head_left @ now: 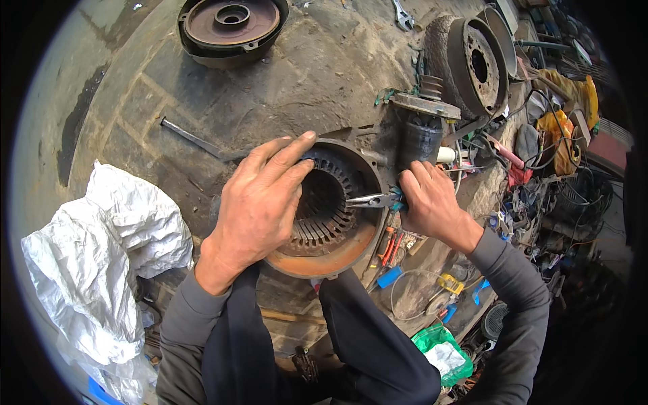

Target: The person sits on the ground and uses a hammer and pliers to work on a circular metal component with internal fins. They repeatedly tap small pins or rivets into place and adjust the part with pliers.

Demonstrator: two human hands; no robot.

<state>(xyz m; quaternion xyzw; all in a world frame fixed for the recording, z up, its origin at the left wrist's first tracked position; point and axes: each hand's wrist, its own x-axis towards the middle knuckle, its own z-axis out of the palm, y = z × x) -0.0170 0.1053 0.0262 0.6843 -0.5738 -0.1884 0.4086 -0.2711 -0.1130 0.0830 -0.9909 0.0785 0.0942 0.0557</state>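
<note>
A round motor housing with a slotted stator ring sits before my knees, orange-brown on its lower inner rim. My left hand lies over the housing's left side, its fingers a little bent and apart on the upper left of the ring; its thumb is hidden. My right hand is closed on long-nose pliers with teal handles, their jaws at the right inner edge of the slots. Whether the jaws grip anything is too small to tell. A dark cylindrical part with a flanged top stands just behind my right hand.
A round cover lies at the top. A metal bar is on the left, above a crumpled white sheet. Wheel-like drums, cables and bags crowd the right. Small tools and a green bag lie lower right.
</note>
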